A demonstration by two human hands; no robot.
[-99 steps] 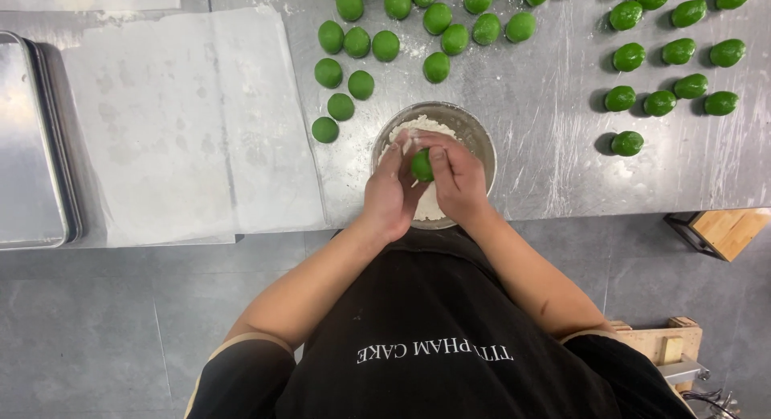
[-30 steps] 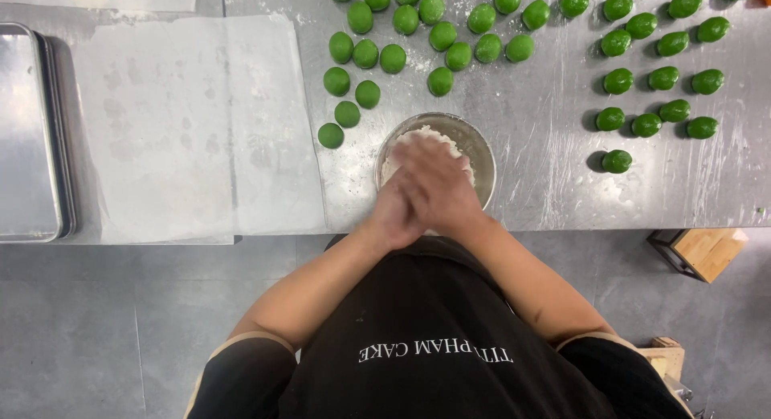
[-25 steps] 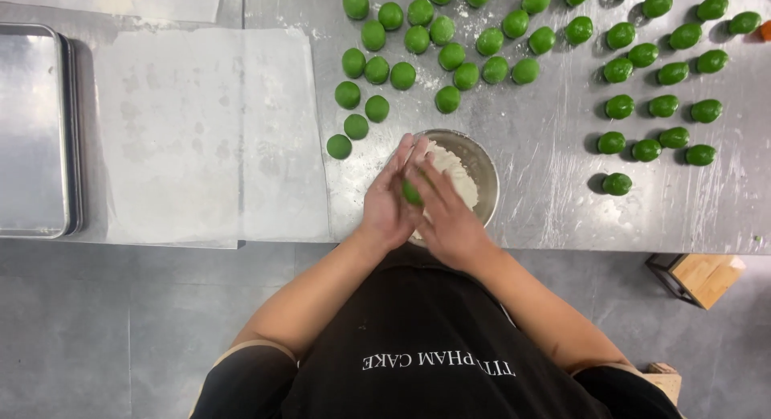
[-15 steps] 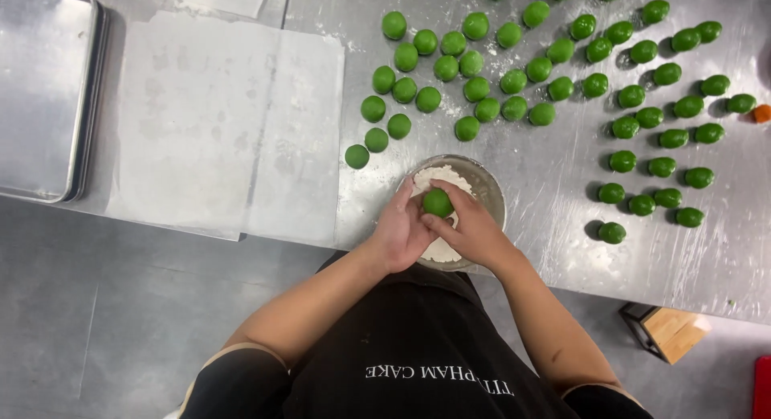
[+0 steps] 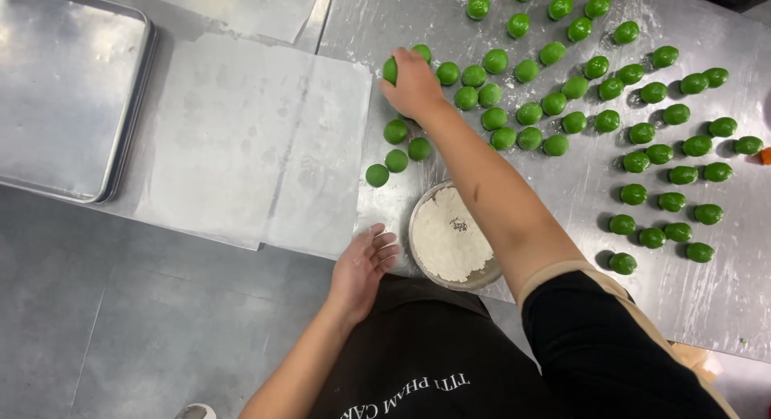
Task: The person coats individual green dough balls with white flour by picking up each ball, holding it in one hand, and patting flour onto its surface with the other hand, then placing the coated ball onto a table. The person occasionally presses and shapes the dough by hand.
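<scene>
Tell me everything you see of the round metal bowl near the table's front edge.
The bowl is round, shallow, of shiny metal, and sits upright on the steel table at its front edge. White flour nearly fills it, with a few dark specks near the middle. The right forearm crosses above its right side and hides part of the rim. The left hand lies open just left of it; contact cannot be told. Green dough balls lie behind it.

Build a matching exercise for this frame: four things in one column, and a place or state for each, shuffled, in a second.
Things:
1. right hand
2. left hand
3. round bowl of flour
4. metal tray

Places or states:
A. far left of the steel table
B. open, at the table's near edge
C. reaching over green dough balls
D. in front of the apron, near the table's edge

Pairs: 1-C, 2-B, 3-D, 4-A
</scene>
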